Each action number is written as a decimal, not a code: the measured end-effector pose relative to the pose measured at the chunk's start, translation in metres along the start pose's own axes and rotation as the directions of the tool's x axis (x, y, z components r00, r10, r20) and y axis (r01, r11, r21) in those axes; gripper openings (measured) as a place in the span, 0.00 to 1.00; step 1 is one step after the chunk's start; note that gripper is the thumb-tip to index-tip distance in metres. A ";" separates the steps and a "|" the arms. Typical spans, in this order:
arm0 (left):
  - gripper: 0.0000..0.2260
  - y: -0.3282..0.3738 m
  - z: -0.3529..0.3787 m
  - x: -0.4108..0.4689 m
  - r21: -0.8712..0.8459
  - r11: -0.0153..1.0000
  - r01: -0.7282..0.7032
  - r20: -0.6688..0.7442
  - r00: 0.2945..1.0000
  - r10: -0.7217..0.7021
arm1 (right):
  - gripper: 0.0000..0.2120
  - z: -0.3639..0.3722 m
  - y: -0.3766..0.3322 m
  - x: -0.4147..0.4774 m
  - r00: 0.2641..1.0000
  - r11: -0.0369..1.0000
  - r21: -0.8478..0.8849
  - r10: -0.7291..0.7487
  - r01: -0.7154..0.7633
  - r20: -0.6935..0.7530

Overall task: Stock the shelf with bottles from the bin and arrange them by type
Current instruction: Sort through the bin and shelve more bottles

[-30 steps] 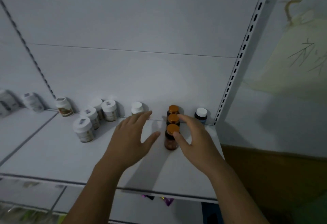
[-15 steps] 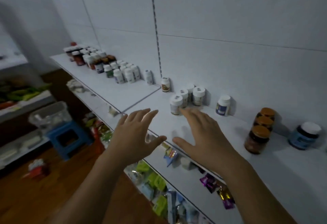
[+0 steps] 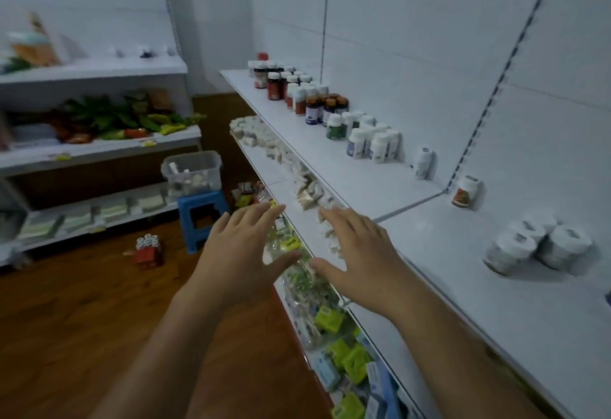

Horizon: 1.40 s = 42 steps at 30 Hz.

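One bin (image 3: 191,169) sits atop a blue stool (image 3: 201,202) near the shelf (image 3: 363,180).

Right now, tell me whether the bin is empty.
Not empty: bottles show through the clear wall of the bin on the blue stool.

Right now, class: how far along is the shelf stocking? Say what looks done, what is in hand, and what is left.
Done: dark bottles stand grouped at the far end of the shelf, with white bottles grouped nearer. In hand: nothing; the left hand and right hand are open, with no grip on anything. Left: the bin on the blue stool is not empty, so more probably needs shelving.
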<state>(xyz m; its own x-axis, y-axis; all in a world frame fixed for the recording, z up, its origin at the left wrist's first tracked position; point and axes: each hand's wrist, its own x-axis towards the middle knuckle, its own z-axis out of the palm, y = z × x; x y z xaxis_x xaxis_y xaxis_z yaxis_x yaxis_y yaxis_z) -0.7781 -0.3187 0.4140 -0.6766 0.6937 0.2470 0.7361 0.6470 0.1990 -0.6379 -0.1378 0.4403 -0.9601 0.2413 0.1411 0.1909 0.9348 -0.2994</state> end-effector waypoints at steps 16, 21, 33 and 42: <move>0.40 -0.266 -0.026 0.053 0.012 0.949 0.315 -0.057 0.948 -0.314 | 0.37 0.118 -0.149 0.252 0.969 0.979 0.068 -0.199 0.191 0.145; 0.40 -0.319 -0.015 0.087 0.033 0.931 0.363 -0.037 0.932 -0.362 | 0.37 0.151 -0.163 0.330 0.947 0.959 0.122 -0.273 0.255 0.169; 0.38 -0.415 0.001 0.236 0.082 0.878 0.472 -0.067 0.881 -0.468 | 0.37 0.194 -0.146 0.540 0.895 0.908 0.194 -0.405 0.371 0.184; 0.37 -0.520 0.018 0.326 0.052 0.881 0.470 -0.073 0.882 -0.466 | 0.36 0.230 -0.173 0.676 0.883 0.901 0.199 -0.423 0.385 0.206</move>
<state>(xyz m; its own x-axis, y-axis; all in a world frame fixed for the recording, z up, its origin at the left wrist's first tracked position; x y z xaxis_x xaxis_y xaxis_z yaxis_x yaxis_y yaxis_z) -1.3819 -0.4233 0.3741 -0.9382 0.2869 0.1938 0.3291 0.9128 0.2419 -1.3665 -0.1963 0.3704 -0.9701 -0.2357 0.0570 -0.2384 0.8837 -0.4029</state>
